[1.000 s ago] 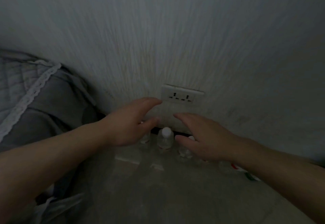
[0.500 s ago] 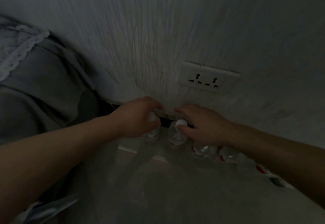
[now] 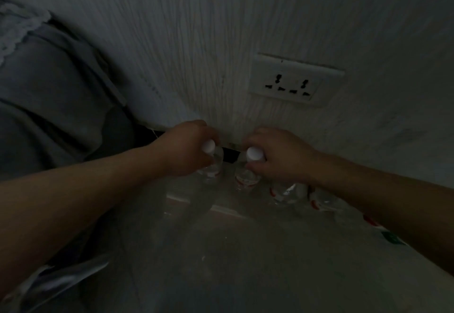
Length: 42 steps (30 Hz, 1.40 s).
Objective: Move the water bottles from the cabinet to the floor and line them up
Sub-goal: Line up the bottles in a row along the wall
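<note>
Clear bottles (image 3: pixel 212 169) (image 3: pixel 245 178) stand inside both hands' (image 3: pixel 181 151) (image 3: pixel 281 159) curled fingers (image 3: pixel 256 135).

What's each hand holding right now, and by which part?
The left hand grips the left water bottle, the right hand the right water bottle, each round the neck just under its white cap.

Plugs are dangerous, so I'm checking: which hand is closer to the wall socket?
Right. The right hand grips the second bottle below the wall socket, slightly left of it. The left hand grips the leftmost bottle, farther left.
</note>
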Available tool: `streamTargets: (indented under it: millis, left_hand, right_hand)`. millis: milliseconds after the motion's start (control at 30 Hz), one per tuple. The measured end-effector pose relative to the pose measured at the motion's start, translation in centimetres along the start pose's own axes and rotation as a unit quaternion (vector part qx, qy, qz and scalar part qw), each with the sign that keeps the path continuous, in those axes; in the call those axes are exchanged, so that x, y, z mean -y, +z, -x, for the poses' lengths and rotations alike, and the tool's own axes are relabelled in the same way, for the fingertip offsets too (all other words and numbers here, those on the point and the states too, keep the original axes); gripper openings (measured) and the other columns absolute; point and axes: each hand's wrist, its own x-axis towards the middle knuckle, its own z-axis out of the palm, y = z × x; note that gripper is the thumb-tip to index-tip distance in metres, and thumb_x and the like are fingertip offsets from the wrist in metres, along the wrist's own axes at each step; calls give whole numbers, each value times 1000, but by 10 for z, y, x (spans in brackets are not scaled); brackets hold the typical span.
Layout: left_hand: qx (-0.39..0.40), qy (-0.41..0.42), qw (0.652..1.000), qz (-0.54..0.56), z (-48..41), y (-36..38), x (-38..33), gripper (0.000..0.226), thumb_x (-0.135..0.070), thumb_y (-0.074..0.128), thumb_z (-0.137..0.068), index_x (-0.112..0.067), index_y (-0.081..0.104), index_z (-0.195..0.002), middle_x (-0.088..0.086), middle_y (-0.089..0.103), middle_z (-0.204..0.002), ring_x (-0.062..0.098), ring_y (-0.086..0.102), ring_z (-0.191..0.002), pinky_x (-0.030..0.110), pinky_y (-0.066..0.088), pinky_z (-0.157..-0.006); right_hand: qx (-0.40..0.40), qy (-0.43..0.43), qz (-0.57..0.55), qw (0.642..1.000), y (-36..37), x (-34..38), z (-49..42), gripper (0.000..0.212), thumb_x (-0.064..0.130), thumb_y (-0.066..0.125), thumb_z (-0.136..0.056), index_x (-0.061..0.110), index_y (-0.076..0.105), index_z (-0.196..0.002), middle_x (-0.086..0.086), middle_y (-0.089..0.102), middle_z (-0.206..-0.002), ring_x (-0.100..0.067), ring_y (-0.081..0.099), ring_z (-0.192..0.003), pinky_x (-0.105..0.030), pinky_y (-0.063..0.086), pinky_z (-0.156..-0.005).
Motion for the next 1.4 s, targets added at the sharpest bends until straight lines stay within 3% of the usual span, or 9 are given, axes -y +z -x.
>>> streamTargets:
  millis: [267, 433, 667, 800, 900, 1033, 1133, 1233, 1400]
  left_hand:
    - [11, 36, 999, 13, -3, -12, 7, 33, -18, 70, -75, -19, 70, -108, 7, 63, -107, 23, 60, -99, 29, 45, -83]
    - [1, 46, 999, 21, -4, -17, 9, 31, -10, 72, -73, -19, 73, -102, 3, 65, -105, 20, 62, -97, 26, 44, -79]
    - [39, 32, 999, 18, -7, -27, 7, 40, 0, 74, -62, -22, 73, -97, 0, 61, -107, 18, 58, -100, 31, 48, -85]
    - [36, 40, 998, 22, -9, -22, 9, 42, 1, 70, -63, -23, 73, -98, 0, 62, -108, 18, 59, -100, 29, 46, -86]
    - [10, 37, 998, 52, -8, -19, 10, 41, -2, 71, -68, -22, 71, -104, 0, 65, -110, 19, 60, -103, 32, 47, -89]
    - [-77, 20, 996, 40, -8, -9, 11, 40, -27, 77, -74, -16, 68, -112, 6, 68, -110, 24, 63, -100, 31, 48, -85]
    - [-114, -32, 992, 54, -9, -4, 16, 42, -41, 79, -70, -16, 67, -102, 4, 65, -98, 22, 61, -88, 33, 49, -77]
    - [-101, -42, 993, 49, -10, -5, 15, 35, -42, 78, -70, -15, 68, -90, 0, 62, -85, 17, 58, -79, 28, 41, -66]
    - [-84, -36, 995, 28, -12, -11, 12, 30, -31, 78, -72, -14, 71, -95, 5, 67, -91, 21, 63, -85, 26, 42, -70]
  right_hand:
    - [-26, -3, -7, 1000, -6, 3, -7, 23, 30, 70, -81, 13, 71, -95, 7, 54, -85, -8, 49, -80, -21, 27, -64]
    - [-22, 8, -33, 999, -13, 8, -11, 25, 36, 69, -78, 14, 72, -90, -1, 66, -87, -15, 59, -81, -36, 49, -72]
    - [-48, 5, -26, 998, -14, 12, -20, 30, 35, 72, -81, 11, 72, -97, -3, 67, -94, -15, 59, -87, -29, 43, -74]
    - [-32, 9, -29, 999, -7, 15, -23, 30, 38, 68, -81, 11, 71, -94, -4, 66, -93, -17, 59, -86, -37, 49, -75]
    - [-28, 12, -26, 999, -7, 15, -25, 33, 42, 66, -78, 12, 71, -90, -5, 66, -89, -19, 60, -83, -39, 50, -73]
    - [-24, 7, -33, 999, -8, 18, -25, 43, 49, 59, -70, 12, 71, -90, -5, 66, -88, -21, 60, -83, -41, 51, -73]
    - [-25, 0, -30, 999, -7, 16, -25, 35, 43, 66, -76, 11, 71, -91, -5, 64, -89, -21, 59, -84, -42, 50, -75]
    - [-35, -4, -39, 999, -7, 13, -24, 30, 38, 71, -79, 12, 71, -92, -5, 66, -90, -19, 59, -84, -40, 49, -75]
    - [-48, 7, -47, 998, -6, 11, -26, 30, 41, 72, -78, 14, 72, -93, -1, 68, -92, -15, 60, -85, -38, 50, -77]
